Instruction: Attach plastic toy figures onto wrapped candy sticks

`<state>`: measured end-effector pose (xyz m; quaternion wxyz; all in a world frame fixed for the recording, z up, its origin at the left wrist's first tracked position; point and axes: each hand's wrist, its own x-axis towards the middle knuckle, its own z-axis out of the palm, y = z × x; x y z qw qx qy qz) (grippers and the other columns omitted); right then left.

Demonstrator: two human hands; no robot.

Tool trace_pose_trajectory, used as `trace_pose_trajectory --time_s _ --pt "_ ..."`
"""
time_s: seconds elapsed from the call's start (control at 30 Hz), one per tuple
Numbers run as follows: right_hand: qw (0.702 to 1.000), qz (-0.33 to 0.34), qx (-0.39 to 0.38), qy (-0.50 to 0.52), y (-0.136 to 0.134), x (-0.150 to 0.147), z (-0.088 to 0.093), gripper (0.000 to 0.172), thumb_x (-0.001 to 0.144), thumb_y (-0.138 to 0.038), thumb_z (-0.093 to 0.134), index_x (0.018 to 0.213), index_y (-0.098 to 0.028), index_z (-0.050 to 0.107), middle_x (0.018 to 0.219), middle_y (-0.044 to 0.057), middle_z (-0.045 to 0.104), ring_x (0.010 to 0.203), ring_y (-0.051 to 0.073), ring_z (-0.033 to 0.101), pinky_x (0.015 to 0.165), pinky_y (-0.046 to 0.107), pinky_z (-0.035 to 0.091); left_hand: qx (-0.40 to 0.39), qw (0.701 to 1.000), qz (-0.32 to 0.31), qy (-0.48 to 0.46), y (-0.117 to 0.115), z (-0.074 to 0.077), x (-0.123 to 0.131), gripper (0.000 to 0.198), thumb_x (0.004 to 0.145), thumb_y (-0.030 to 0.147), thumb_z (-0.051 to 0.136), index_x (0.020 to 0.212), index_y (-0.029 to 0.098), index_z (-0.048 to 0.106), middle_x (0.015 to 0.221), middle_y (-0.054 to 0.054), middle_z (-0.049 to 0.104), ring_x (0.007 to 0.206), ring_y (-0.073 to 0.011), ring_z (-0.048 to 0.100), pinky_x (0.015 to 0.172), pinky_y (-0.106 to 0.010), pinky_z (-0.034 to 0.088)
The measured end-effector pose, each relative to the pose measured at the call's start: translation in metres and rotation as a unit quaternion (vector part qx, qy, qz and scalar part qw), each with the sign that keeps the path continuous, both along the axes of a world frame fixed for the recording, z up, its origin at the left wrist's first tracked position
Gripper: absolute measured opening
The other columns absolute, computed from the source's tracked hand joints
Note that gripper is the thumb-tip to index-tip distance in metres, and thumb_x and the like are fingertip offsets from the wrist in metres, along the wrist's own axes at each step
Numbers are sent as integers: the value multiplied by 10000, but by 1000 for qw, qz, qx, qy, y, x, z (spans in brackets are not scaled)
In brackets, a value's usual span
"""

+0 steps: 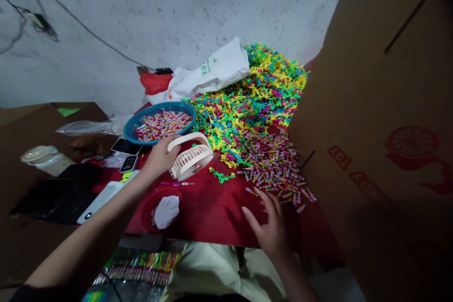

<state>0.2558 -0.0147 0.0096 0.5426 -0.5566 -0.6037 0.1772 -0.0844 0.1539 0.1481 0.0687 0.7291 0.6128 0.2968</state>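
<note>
My left hand [159, 156] grips the curved handle of a small cream desk fan [191, 158], holding it over the red table top [208, 217]. My right hand [267, 226] rests open on the table, fingers spread, at the near edge of a heap of small striped wrapped sticks [272, 165]. Behind that heap lies a larger mound of tangled yellow, green and pink plastic pieces [247, 99]. A blue round basket [160, 122] full of similar striped sticks stands just beyond the fan. A green plastic strip [221, 175] lies between my hands.
A red bowl [161, 210] holding white paper sits near the table's front edge. Two phones [127, 151] and a white power bank [104, 200] lie to the left. A large printed cardboard box [371, 122] walls the right side. White and red plastic bags [201, 75] lean against the concrete wall.
</note>
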Motion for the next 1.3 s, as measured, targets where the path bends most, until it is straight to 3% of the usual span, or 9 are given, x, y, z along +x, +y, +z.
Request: trace_pose_trajectory --time_s 0.1,0.17,0.27,0.33,0.63,0.9,1.1,1.2,1.3 --pt "975 142 -56 160 11 -34 36 923 769 -457 935 1568 -350 485 1616 126 456 1433 348 524 1115 519 536 -105 979 -55 -169 -23 14 28 463 900 486 598 1185 147 735 1103 -100 799 961 -283 725 861 -362 574" --pt "916 206 -100 329 21 -52 53 1121 694 -492 980 1624 -391 361 1666 113 413 1411 347 563 1058 508 581 -173 948 -87 -253 -40 21 49 429 844 495 669 1097 159 755 1032 -81 806 904 -269 726 797 -335 564" --pt "807 261 -138 512 32 -68 65 1061 707 -569 953 1590 -313 424 1482 135 634 1253 328 690 1045 503 588 -228 907 -110 -338 -63 24 70 414 792 453 715 1090 169 765 1018 -75 813 911 -272 735 788 -329 554" --pt "780 266 -134 550 32 -74 63 959 693 -577 959 1492 -240 551 1287 137 752 1158 324 735 1068 498 572 -249 884 -106 -381 -73 21 76 419 762 428 730 1086 166 774 1005 -81 820 930 -289 743 788 -338 556" --pt "833 185 -42 520 30 -85 40 850 576 -610 1000 1253 -207 680 1156 126 791 1024 277 762 939 397 611 -369 806 -73 -457 -88 11 72 353 690 385 786 955 155 815 918 -103 827 880 -301 760 729 -340 566" --pt "925 115 -86 352 39 -86 42 606 965 -742 562 992 -164 741 953 108 788 876 246 728 822 347 590 -365 799 -69 -472 -84 1 48 339 657 367 856 928 166 826 997 -114 837 1002 -350 771 845 -409 614" --pt "928 163 -145 303 39 -75 16 667 970 -810 465 939 -200 732 885 101 772 775 241 733 703 339 618 -247 861 -19 -445 -7 16 -24 368 672 412 855 939 165 796 949 -128 823 962 -362 769 789 -440 641" --pt "952 107 -143 248 36 -58 -12 672 936 -837 492 857 -212 726 845 109 777 795 262 747 746 360 627 -195 892 46 -406 44 33 -61 331 809 380 789 975 97 749 838 -97 782 839 -274 748 757 -384 628" --pt "965 54 -157 202 27 -37 -38 714 905 -881 470 792 -221 717 803 110 778 770 275 751 738 372 629 -185 908 66 -371 78 44 -89 331 976 399 686 1112 98 708 975 -80 754 848 -217 722 756 -367 622"
